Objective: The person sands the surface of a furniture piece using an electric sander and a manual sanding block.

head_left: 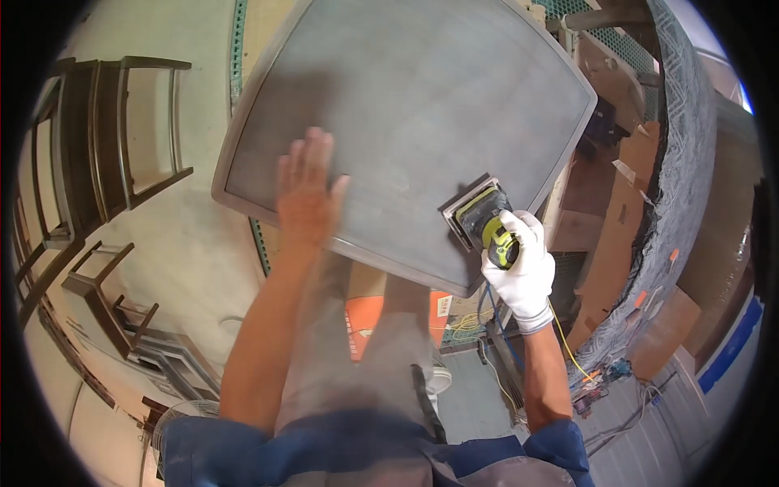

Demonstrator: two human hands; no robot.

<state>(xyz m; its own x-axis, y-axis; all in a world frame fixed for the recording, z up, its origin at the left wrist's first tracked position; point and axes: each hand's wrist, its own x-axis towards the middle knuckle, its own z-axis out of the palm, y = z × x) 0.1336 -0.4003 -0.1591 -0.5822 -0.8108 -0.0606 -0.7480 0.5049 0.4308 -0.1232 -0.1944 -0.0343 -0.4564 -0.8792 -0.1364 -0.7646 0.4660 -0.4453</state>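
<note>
A large grey panel (406, 105) with a raised brownish rim lies flat in front of me. My bare left hand (308, 183) is over its near left part, fingers stretched out and slightly blurred; whether the palm touches the surface I cannot tell. In a white glove, my right hand (523, 264) wraps round the top of a green and black palm sander (487, 219). The sander's square pad is at the panel's near right part, close to the rim. A yellow cord trails from below the gloved hand.
Dark wooden furniture frames (109, 138) stand at the left. An orange box (365, 321) lies below the panel's near edge. Brown cardboard (613, 243) and a grey patterned fabric roll (686, 162) line the right side. Cords (471, 323) lie on the floor near my legs.
</note>
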